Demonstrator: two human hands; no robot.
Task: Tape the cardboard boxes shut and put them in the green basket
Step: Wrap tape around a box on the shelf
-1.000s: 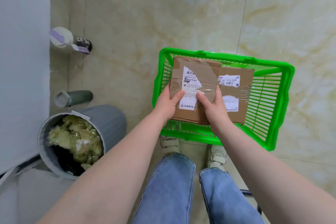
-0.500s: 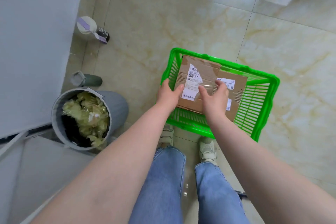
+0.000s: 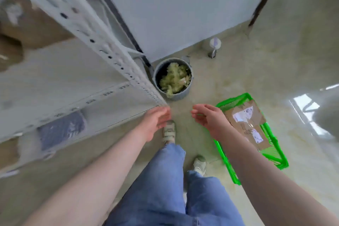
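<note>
The green basket stands on the tiled floor at the right. Two brown cardboard boxes lie in it side by side, each with white labels: one box at the far end, the other box nearer me. My right hand hovers just left of the basket, fingers relaxed and empty. My left hand hangs beside the shelf corner, fingers loose, holding nothing. My right forearm hides part of the basket's near left side.
A white metal shelf fills the left, with brown cardboard on its upper level and a dark packet below. A grey bin full of crumpled scraps stands ahead. A tape roll lies by the wall.
Both hands have let go of the box, which now lies in the basket. The view has swung left toward the shelf, putting the basket at my right.
</note>
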